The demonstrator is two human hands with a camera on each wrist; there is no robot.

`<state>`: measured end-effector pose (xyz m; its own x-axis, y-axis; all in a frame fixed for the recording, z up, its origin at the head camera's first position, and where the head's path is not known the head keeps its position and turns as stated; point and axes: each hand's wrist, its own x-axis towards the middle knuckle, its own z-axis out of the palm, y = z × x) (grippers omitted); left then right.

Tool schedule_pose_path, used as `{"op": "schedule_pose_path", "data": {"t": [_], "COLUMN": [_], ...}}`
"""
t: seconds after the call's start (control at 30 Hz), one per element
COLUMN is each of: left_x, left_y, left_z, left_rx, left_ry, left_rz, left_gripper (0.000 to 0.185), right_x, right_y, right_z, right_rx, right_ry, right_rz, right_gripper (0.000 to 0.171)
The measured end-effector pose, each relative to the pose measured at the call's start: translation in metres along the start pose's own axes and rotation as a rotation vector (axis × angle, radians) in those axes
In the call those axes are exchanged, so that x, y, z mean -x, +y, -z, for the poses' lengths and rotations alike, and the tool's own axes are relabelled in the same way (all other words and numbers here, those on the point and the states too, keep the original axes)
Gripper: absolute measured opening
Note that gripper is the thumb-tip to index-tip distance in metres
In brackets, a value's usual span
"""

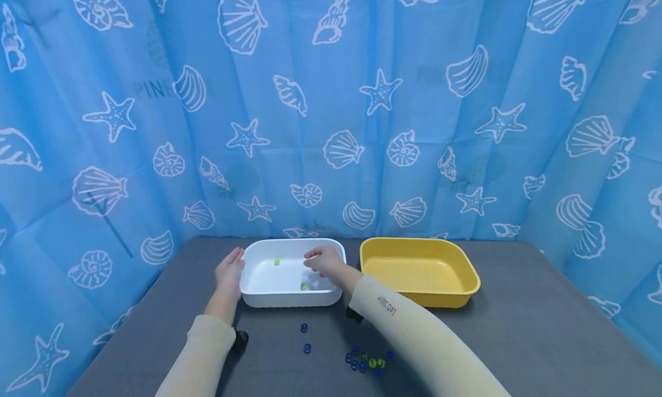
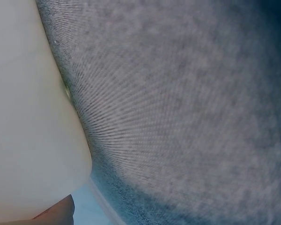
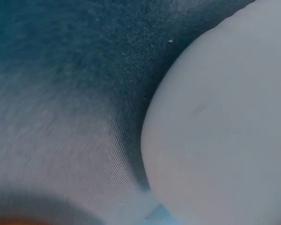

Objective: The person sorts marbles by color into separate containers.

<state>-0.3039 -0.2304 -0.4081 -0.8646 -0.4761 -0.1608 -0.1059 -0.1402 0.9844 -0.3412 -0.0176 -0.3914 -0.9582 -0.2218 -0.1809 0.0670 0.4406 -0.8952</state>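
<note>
White tray (image 1: 269, 282) sits on the grey counter (image 1: 517, 328), its left rim touched by the left grip (image 1: 230, 269), whose fingers lie straight. Over the tray's right half hangs the right grip (image 1: 323, 261), fingers curled downward; whether it pinches anything I cannot tell. Two green beads (image 1: 276, 262) lie inside, beneath it. Right of that grip stands a yellow tray (image 1: 419, 270). Behind both wrists, loose blue beads (image 1: 357, 359) scatter across open counter.

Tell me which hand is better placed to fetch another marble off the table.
Probably the right hand. It hovers over the white tray, and its arm passes just beside the marble cluster on the grey table. The left hand rests against the tray's left rim, farther from that cluster.
</note>
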Motion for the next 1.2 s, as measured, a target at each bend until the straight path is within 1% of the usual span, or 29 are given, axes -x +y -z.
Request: {"op": "schedule_pose_path", "data": {"t": [0.13, 0.27, 0.5, 0.63, 0.73, 0.87, 1.1, 1.2], "left_x": [0.001, -0.001, 0.000, 0.003, 0.005, 0.004, 0.002, 0.000], "left_y": [0.000, -0.002, -0.002, 0.001, 0.001, -0.001, -0.002, -0.003], "left_z": [0.001, 0.002, 0.001, -0.002, -0.003, -0.001, 0.000, 0.000], "left_rx": [0.002, 0.012, -0.003, 0.006, 0.015, 0.012, 0.023, 0.018], "left_ry": [-0.017, -0.016, -0.008, 0.019, 0.029, 0.012, 0.009, 0.012], "left_rz": [-0.004, -0.004, -0.009, 0.000, -0.004, -0.017, -0.014, -0.013], "left_gripper": [0.048, 0.048, 0.048, 0.047, 0.048, 0.048, 0.048, 0.048], "right_x": [0.018, 0.033, 0.052, 0.065, 0.075, 0.085, 0.099, 0.104], "right_y": [-0.004, -0.003, 0.004, 0.009, 0.014, 0.023, 0.039, 0.044], "right_z": [0.011, 0.021, 0.037, 0.047, 0.055, 0.067, 0.093, 0.105], "right_rx": [-0.032, -0.011, 0.016, 0.002, -0.001, 0.032, 0.168, 0.198], "right_ry": [-0.056, -0.118, -0.152, -0.204, -0.263, -0.351, -0.481, -0.554], "right_rz": [0.091, 0.166, 0.250, 0.299, 0.325, 0.347, 0.359, 0.357], "right_gripper": [0.025, 0.024, 0.023, 0.024, 0.024, 0.023, 0.021, 0.020]}}
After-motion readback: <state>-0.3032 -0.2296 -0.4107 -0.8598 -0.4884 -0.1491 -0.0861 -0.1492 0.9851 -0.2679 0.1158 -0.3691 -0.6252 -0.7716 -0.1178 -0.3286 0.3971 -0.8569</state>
